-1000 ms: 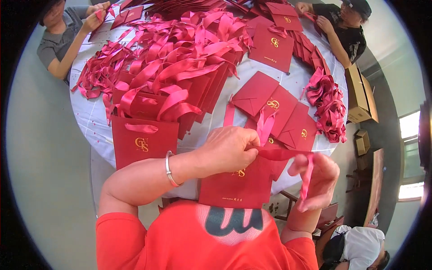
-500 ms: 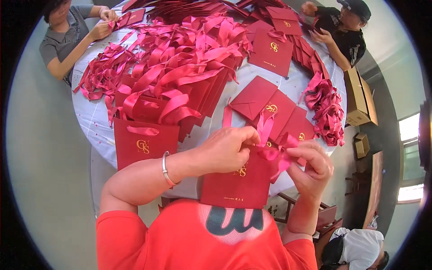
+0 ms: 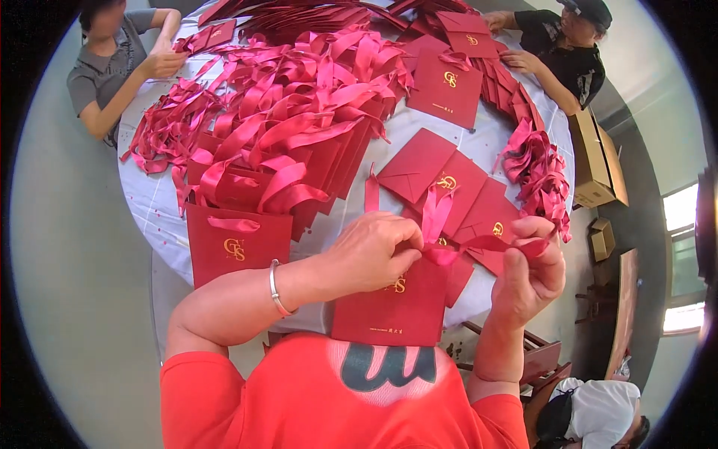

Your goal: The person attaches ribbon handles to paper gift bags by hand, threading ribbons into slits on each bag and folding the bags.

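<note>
A dark red paper gift bag [image 3: 389,310] with a gold emblem stands upright against my chest at the table's near edge. Over its top, my left hand [image 3: 378,251] pinches the pink satin ribbon [image 3: 440,256] beside the bag's upper rim. My right hand [image 3: 527,273], to the right of the bag, grips the other stretch of that ribbon between thumb and fingers, and the ribbon runs taut between both hands. One pink ribbon loop [image 3: 436,217] rises from the bag top. Just beyond lie several flat red bags [image 3: 449,183] overlapping one another.
On the left, rows of red bags [image 3: 239,243] carry heaped pink ribbons [image 3: 299,97]. Loose ribbons [image 3: 537,176] are piled at the right edge of the white-covered table [image 3: 161,217]. Two co-workers handle red bags across the table. Cardboard boxes [image 3: 594,165] stand at right.
My right hand has moved right and slightly up, drawing the bunched ribbon out into a straight stretch. My left hand stays at the bag's top.
</note>
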{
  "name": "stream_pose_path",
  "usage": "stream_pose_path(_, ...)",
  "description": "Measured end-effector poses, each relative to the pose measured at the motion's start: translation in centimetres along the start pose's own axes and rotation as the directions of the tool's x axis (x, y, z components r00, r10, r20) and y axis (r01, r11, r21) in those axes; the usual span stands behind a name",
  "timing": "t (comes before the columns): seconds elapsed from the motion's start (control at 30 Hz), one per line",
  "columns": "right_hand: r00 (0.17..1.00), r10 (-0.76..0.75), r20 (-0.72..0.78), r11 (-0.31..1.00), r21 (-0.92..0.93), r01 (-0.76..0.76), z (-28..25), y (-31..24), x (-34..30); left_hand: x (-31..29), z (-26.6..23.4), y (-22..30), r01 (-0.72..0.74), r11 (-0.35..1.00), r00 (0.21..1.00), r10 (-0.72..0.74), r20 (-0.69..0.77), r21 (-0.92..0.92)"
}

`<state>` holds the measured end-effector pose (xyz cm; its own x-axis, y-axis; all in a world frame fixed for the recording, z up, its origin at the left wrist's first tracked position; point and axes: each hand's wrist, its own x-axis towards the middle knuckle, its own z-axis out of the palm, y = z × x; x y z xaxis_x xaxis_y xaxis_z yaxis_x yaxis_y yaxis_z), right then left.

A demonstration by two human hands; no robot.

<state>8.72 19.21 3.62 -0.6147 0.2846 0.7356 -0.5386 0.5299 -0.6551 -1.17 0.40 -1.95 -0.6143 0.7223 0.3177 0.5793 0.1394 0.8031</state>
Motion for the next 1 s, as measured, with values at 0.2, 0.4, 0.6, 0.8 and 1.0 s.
stream_pose_path(0.2,0.994,0.083,-0.075,0.906,0.421,-0.044,-0.1,-0.3,0.5,0.0,0.3,0.2,0.021,1.000,1.000,-0.021,-0.006,0.020)
stream_pose_path(0.4,0.991,0.105,0.088,0.684,0.716,-0.136,0.9,-0.6,1.7,-0.1,0.1,0.3,0.058,0.998,0.998,-0.058,0.016,0.013)
stream_pose_path(0.6,0.868,0.126,0.479,0.991,-0.096,-0.092,0.9,-1.5,1.2,-0.2,-0.2,0.1,0.149,0.978,0.988,-0.154,-0.022,-0.147)
stream_pose_path(0.8,0.875,0.127,0.466,0.961,-0.275,0.007,3.3,1.6,-1.8,0.5,-1.7,0.7,0.195,0.947,0.981,-0.188,0.053,-0.255)
stream_pose_path(1.0,0.855,0.252,0.453,0.957,-0.250,-0.149,2.0,2.3,-1.5,1.2,-3.7,-0.3,0.157,0.971,0.977,-0.126,0.175,-0.179)
